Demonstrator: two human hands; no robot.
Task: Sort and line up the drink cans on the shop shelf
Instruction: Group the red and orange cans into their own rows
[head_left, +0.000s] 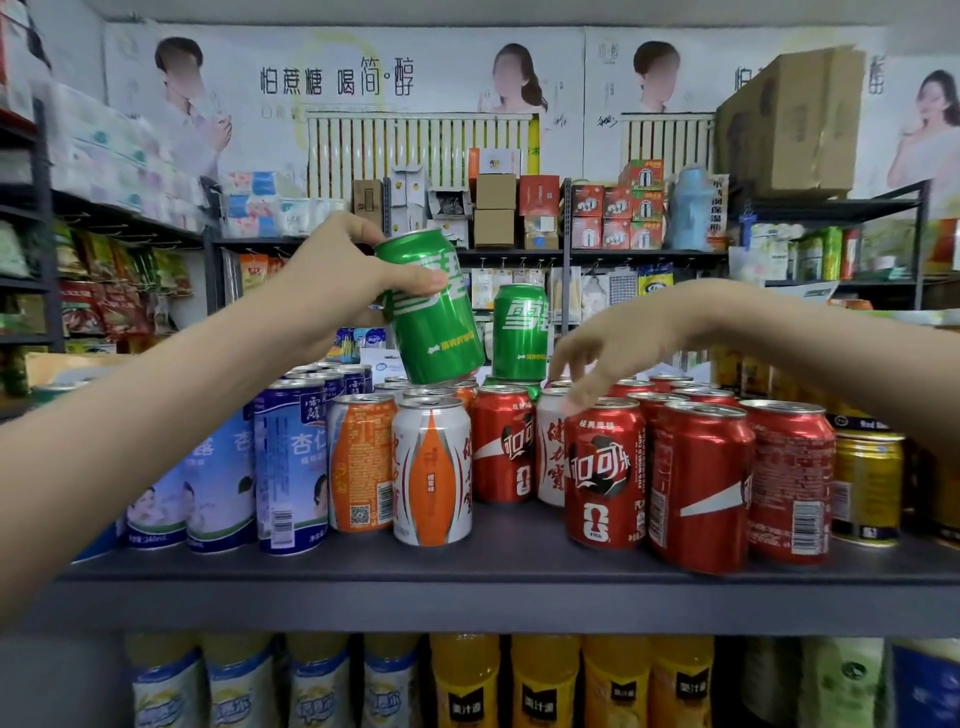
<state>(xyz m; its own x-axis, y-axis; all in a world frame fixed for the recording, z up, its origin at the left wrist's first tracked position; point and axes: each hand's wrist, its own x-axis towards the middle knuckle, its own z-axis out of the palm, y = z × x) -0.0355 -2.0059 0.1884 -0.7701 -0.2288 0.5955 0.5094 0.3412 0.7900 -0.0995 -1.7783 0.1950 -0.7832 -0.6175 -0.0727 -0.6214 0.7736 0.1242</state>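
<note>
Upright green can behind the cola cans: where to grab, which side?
Grip the upright green can round its mid body, from the front-right: it stands upright, rising clear above the red cola cans, that side bare, while the tilted green can in the left hand crowds its left. The right hand is nearest.

We see the person's left hand (332, 291) and right hand (615, 345), both bare, with forearms (156, 421) uncovered to the picture's edges.
</note>
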